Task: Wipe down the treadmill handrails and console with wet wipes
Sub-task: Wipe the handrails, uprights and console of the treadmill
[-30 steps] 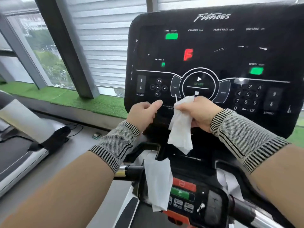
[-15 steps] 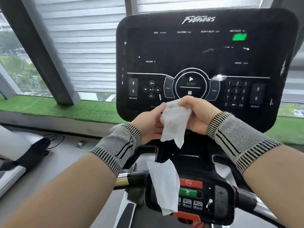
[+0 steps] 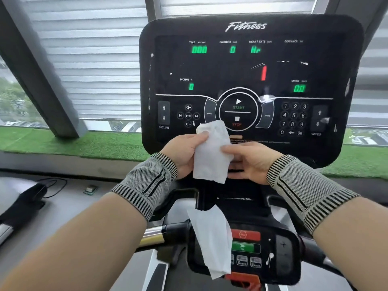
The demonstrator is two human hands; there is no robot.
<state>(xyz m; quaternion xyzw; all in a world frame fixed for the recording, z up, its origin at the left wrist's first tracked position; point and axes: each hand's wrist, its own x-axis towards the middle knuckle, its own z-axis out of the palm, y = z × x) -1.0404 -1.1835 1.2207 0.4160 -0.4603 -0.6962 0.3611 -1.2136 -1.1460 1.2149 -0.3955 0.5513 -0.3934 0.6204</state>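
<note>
Wipe [image 3: 211, 152] sits between my hands just in front of the console's [image 3: 249, 80] lower edge, white, crumpled and partly folded. My left hand [image 3: 184, 152] pinches its top corner; my right hand [image 3: 248, 160] grips its side. Risk as I judge it: wiping over the live START and STOP keys could trigger the belt. A second wipe [image 3: 212, 242] drapes over the handrail [image 3: 155, 235] below.

Left hand [image 3: 184, 152] and right hand [image 3: 249, 162] raised together, fingers curled.
</note>
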